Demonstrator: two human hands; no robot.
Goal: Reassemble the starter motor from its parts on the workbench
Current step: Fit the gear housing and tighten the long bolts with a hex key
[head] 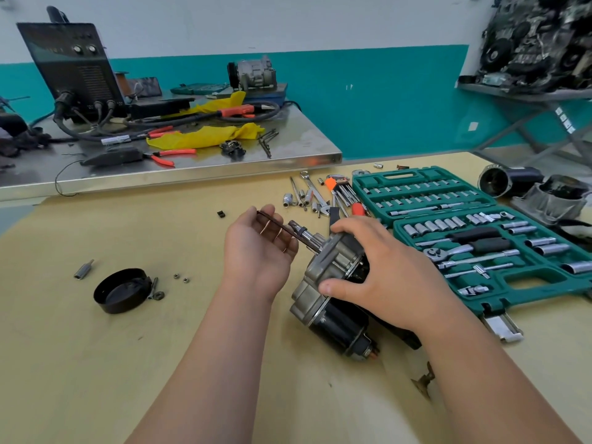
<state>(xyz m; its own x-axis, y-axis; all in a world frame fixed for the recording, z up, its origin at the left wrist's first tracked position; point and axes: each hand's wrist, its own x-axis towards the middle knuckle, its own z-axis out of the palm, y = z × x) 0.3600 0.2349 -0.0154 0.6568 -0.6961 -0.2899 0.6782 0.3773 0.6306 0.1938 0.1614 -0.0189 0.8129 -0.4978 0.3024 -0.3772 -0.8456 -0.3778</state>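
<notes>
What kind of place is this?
Probably an auto repair workshop: the right hand grips a starter motor, the left hand holds a thin dark strip, an open socket set lies on the workbench, and a welding machine stands behind.

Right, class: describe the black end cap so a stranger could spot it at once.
On the tan workbench, look left of the left hand. The black end cap lies there beside two small nuts; it alone is a wide, hollow, shallow cup.
</notes>
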